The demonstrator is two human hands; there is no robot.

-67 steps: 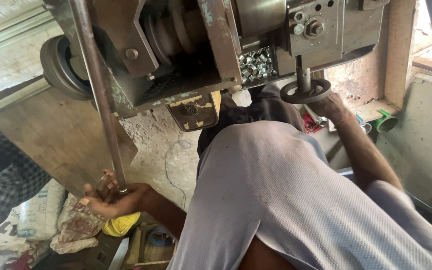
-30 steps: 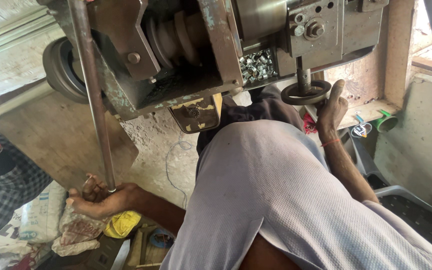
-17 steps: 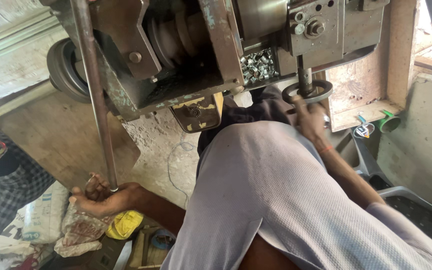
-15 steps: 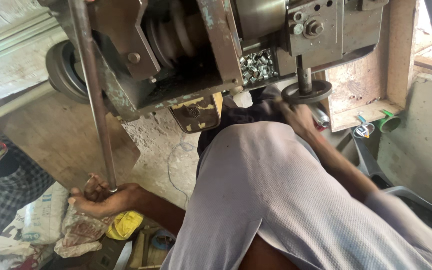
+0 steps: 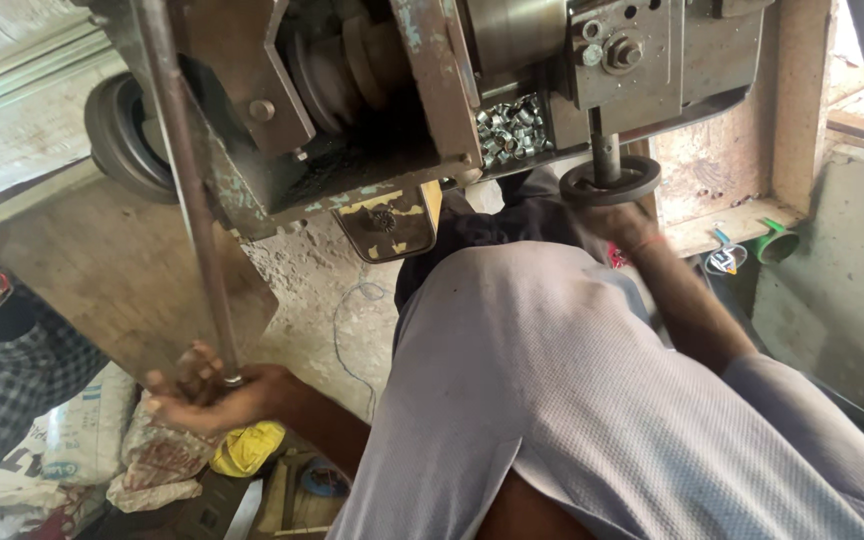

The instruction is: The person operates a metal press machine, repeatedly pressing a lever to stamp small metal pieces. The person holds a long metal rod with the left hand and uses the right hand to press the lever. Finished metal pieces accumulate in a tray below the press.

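Head view, looking down past my grey-shirted body. My left hand (image 5: 214, 392) is closed round the lower end of one long metal rod (image 5: 184, 190), which runs up at the left of the machine (image 5: 382, 120). My right hand (image 5: 624, 222) reaches up under one small black handwheel (image 5: 610, 180) at the far right; it touches the wheel's underside, but I cannot tell how far its fingers are curled. Stage of work, as I judge it: both controls are in hand and one heap of small shiny metal pieces (image 5: 512, 128) already lies on the machine's ledge; whether more remain I cannot tell. Near left: another person's checked sleeve (image 5: 12, 380), printed sacks (image 5: 82, 450), one yellow cloth (image 5: 249, 447). Far right: one green cup (image 5: 776, 241).
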